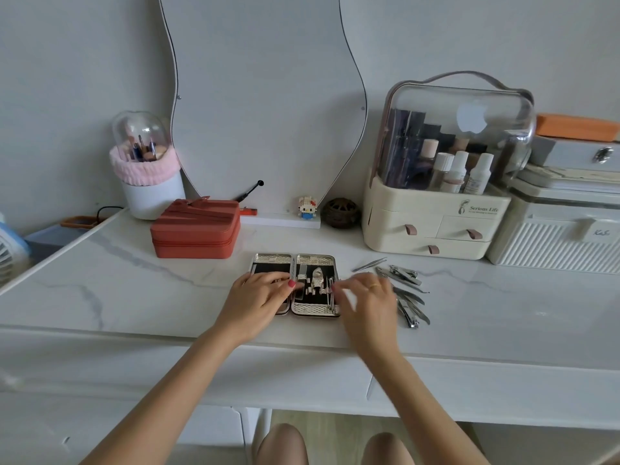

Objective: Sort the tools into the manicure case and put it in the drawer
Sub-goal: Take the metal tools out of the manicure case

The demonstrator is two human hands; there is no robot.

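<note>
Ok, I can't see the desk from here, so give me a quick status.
Left hand resting on the open case. Right hand blurred at its right edge, grip unclear. Loose tools piled right of the case. Nothing in the way.

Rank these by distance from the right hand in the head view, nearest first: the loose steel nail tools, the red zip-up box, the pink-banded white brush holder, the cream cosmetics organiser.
1. Loose steel nail tools, beside the right hand on its right.
2. Cream cosmetics organiser, behind and to the right.
3. Red zip-up box, behind and to the left.
4. Pink-banded white brush holder, far back left.
</note>
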